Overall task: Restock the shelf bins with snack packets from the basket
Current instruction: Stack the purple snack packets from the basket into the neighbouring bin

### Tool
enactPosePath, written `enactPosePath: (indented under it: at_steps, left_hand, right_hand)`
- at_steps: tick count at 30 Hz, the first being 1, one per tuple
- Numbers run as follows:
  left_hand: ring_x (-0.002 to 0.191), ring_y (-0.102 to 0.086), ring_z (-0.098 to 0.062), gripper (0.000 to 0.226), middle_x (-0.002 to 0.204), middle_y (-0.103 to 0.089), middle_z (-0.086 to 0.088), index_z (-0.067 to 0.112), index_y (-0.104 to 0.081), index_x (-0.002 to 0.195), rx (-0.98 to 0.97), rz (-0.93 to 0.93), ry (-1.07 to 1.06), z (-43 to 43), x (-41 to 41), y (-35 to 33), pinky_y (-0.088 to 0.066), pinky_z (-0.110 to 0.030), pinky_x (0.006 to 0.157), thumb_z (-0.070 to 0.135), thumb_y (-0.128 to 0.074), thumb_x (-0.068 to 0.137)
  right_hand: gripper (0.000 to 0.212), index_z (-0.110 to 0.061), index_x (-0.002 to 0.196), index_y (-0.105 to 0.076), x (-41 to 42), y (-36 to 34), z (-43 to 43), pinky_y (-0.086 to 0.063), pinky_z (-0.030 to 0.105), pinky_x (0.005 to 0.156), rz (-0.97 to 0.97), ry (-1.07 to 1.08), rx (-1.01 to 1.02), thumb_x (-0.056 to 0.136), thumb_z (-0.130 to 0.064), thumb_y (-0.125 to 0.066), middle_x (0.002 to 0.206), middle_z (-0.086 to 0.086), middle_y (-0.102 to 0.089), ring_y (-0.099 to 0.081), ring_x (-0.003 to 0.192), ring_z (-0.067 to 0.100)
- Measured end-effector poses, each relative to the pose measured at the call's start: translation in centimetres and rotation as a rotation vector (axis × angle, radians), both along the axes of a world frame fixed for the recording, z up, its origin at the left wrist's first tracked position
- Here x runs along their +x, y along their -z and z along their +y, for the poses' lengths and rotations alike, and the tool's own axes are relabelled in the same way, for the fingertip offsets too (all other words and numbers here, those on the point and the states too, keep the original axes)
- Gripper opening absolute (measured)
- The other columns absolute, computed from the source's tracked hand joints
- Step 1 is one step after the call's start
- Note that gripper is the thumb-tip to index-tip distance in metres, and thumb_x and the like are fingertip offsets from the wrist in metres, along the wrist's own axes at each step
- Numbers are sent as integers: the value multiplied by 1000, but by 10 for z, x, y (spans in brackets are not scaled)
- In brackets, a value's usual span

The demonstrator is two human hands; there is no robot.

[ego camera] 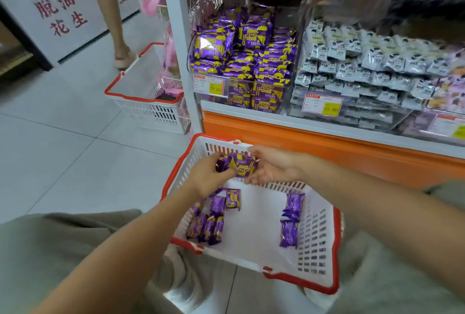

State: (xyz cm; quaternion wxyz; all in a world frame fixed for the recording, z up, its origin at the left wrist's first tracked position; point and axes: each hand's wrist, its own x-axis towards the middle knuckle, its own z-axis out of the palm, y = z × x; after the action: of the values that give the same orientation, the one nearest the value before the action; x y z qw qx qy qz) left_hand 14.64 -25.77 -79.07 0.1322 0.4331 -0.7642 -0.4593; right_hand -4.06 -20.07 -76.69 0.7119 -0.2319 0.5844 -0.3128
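Observation:
A white basket with a red rim (pixel 324 228) sits on the floor in front of me. Several purple-and-yellow snack packets (pixel 214 223) lie in it, some at the left, two (pixel 290 220) at the right. Above the basket's far end, my left hand (pixel 208 175) and my right hand (pixel 271 165) together hold a small bunch of the same purple packets (pixel 239 165), fingers curled around them. The clear shelf bin (pixel 241 62) straight ahead is piled high with matching purple packets.
A neighbouring bin (pixel 372 72) holds grey-white packets. Yellow price tags (pixel 214 87) hang on the bin fronts above an orange shelf base (pixel 327 147). A second white basket (pixel 148 92) stands on the tiled floor at the left, with a person's leg (pixel 113 11) behind it.

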Motion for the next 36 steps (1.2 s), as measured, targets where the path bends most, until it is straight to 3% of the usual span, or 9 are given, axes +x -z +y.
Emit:
enactPosePath:
  at_steps: [3,7,9,13,17,20,27,32,36]
  left_hand:
    - [83,-67,-31,50,85,-69,-11,9,-62,96,213,93,-63,-11,2,-12,-54,-52,87,52,-68,71]
    - [78,-65,-24,15,96,-67,-16,5,-64,97,419,193,-80,-16,-5,-31,-59,-39,81,19,-63,92]
    - [74,-65,-24,24,90,-67,-16,0,-63,103,500,188,-33,-19,-10,-40,-59,-43,82,21,-64,91]
    - [76,-65,-27,20,91,-66,-16,3,-62,104,687,224,34,-21,-17,-53,-57,-38,82,20,-59,94]
    - [85,-69,-30,41,106,-69,-17,7,-61,119,820,241,-46,-24,-25,-52,-59,-39,83,39,-53,94]
    - [88,-70,-33,61,116,-68,-18,10,-62,121,895,228,-75,-26,-34,-49,-60,-39,78,61,-46,91]
    - [76,-70,-24,41,99,-70,-14,12,-59,110,975,141,-59,-23,-46,-40,-58,-30,67,48,-51,92]
    - [70,-66,-20,36,89,-69,-9,12,-58,107,1006,194,-92,-21,-50,-40,-57,-25,61,44,-52,93]
    - [78,-66,-20,36,97,-69,-9,9,-58,115,962,329,-196,-27,-50,-41,-59,-26,63,39,-55,94]
  right_hand:
    - [21,-13,92,-49,-7,-21,1,-49,28,72,71,-67,-55,102,-26,-35,101,18,-59,-67,78,23]
    - [7,-16,91,-53,-14,-32,-1,-51,33,81,192,-125,-113,96,-20,-57,109,11,-56,-63,102,25]
    - [19,-19,106,-58,-16,-34,-4,-51,39,94,214,-148,-116,93,-31,-62,123,7,-55,-56,119,29]
    - [47,-8,126,-57,-21,-35,-15,-47,44,104,235,-162,-147,91,-39,-61,115,9,-62,-55,108,25]
    - [52,-12,129,-57,-27,-31,-21,-51,38,95,221,-143,-147,90,-45,-60,120,12,-65,-59,105,24]
    - [43,-18,113,-62,-28,-29,-20,-52,33,83,201,-128,-143,90,-53,-54,106,9,-67,-61,91,20]
    - [54,-21,84,-60,-35,-21,-16,-38,22,52,312,-178,-53,87,-71,-41,73,1,-59,-48,62,14]
    - [56,-21,75,-57,-37,-20,-19,-34,22,50,290,-97,-36,86,-74,-41,65,0,-54,-45,56,13]
    - [43,-22,83,-62,-36,-26,-23,-45,25,64,118,91,-110,79,-65,-61,78,1,-63,-55,68,13]
